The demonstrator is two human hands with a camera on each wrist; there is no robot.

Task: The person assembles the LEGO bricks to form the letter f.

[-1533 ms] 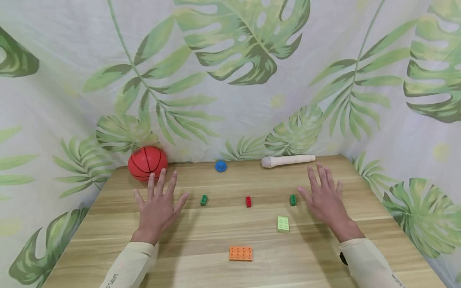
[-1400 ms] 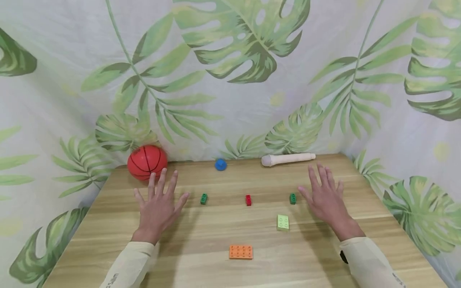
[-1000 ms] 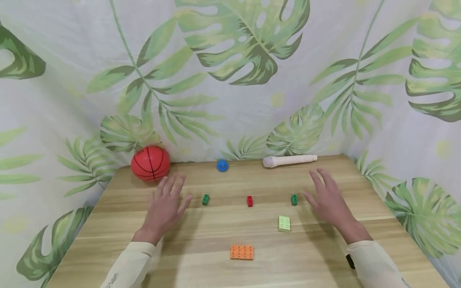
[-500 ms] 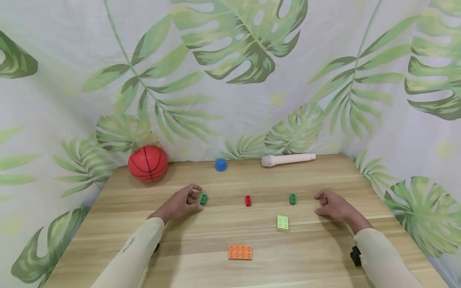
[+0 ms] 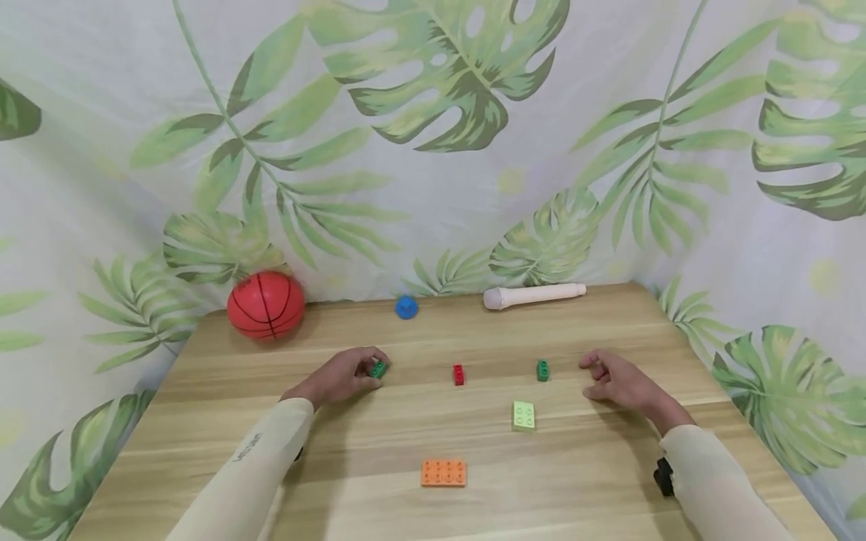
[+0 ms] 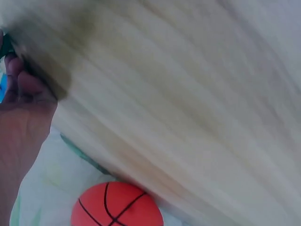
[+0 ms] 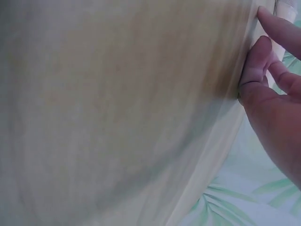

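Observation:
My left hand (image 5: 342, 376) pinches a small green toy brick (image 5: 378, 369) between thumb and fingers, at the left of the table. In the left wrist view this green brick (image 6: 6, 46) shows only at the left edge, by the fingertips. To the right, my right hand (image 5: 619, 382) rests by the table top with loosely bent fingers and a gap between thumb and forefinger; nothing is in it. A second green brick (image 5: 543, 370) lies a short way left of that hand. Between the two green bricks lies a small red brick (image 5: 458, 375).
A light green brick (image 5: 523, 415) and a wider orange brick (image 5: 443, 473) lie nearer the front. Along the back edge stand a red basketball (image 5: 267, 306), a small blue round piece (image 5: 407, 307) and a white toy microphone (image 5: 534, 296). A leaf-patterned cloth hangs behind.
Both hands came down from spread fingers above the table. The left hand moved right and took hold of the left green brick, which has turned. The right hand's fingers bent near the other green brick.

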